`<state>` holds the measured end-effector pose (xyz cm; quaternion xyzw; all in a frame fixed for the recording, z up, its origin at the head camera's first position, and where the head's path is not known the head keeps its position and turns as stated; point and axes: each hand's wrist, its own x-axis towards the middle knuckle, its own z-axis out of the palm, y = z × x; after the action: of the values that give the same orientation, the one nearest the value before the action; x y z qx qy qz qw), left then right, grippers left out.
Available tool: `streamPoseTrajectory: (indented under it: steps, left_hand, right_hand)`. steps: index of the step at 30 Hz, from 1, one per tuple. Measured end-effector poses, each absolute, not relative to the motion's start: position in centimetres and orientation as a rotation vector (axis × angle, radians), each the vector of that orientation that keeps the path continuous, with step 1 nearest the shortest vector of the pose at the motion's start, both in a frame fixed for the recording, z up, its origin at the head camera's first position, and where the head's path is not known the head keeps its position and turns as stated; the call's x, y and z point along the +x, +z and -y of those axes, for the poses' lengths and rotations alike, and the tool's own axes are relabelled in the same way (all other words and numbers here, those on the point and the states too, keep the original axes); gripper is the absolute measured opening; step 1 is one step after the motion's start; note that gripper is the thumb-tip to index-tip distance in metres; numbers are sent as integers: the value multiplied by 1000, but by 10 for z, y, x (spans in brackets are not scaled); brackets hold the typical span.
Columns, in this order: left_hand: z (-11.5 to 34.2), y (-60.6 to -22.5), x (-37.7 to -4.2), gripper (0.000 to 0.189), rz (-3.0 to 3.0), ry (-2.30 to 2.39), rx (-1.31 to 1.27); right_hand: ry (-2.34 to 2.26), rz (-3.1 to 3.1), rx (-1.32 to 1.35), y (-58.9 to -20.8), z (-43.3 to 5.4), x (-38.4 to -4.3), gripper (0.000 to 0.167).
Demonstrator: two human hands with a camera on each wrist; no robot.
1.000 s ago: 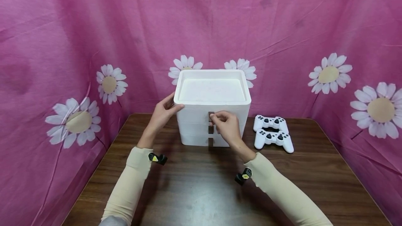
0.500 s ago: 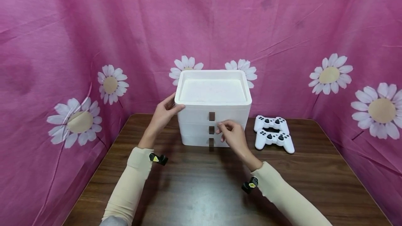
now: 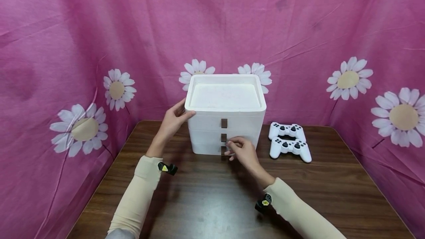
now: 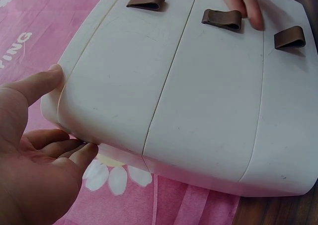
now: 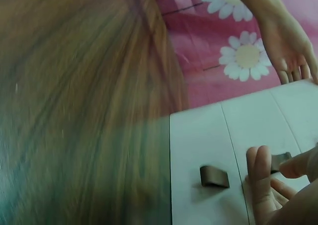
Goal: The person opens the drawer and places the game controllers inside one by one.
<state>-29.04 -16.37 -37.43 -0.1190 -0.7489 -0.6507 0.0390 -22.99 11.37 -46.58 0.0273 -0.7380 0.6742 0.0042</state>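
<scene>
A white drawer unit stands on the wooden table, its drawers all closed and a shallow tray moulded into its top. Brown pull tabs run down its front: a top tab, a middle tab and a bottom tab. My left hand grips the unit's upper left corner, thumb on the front edge and fingers along the side. Beside the middle and bottom tabs hovers my right hand, fingers loosely bent and holding nothing; it partly hides the bottom tab in the head view.
To the right of the unit, two white game controllers lie one in front of the other on the table. A pink curtain printed with daisies hangs behind and on both sides.
My right hand has let go of the top tab, drawn back a little and moved down to the lower tabs. My left hand has stayed on the corner.
</scene>
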Motion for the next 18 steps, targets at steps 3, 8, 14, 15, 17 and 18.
streamPoseTrajectory:
  steps: [3, 8, 14, 15, 17, 18]
  left_hand:
    - [164, -374, -290, 78, 2292, -1997, -367]
    - [164, -374, -290, 77, 2291, -1998, -369]
    - [164, -375, -291, 77, 2289, -1999, -376]
    - [164, -375, -291, 77, 2289, -1998, -375]
    - [165, -375, -291, 77, 2292, -1994, -373]
    - [164, -375, -291, 78, 2294, -1992, -370]
  right_hand:
    - [2206, 2227, 58, -466, -110, -228, 25]
    - [2325, 2120, -25, -465, -106, -226, 26]
    - [2402, 2085, -74, -462, -104, -226, 30]
    - [2410, 2087, -75, -462, -103, -227, 29]
    - [2409, 2103, -67, -461, -102, -229, 28]
    - [2403, 2113, -68, -460, -102, -230, 27]
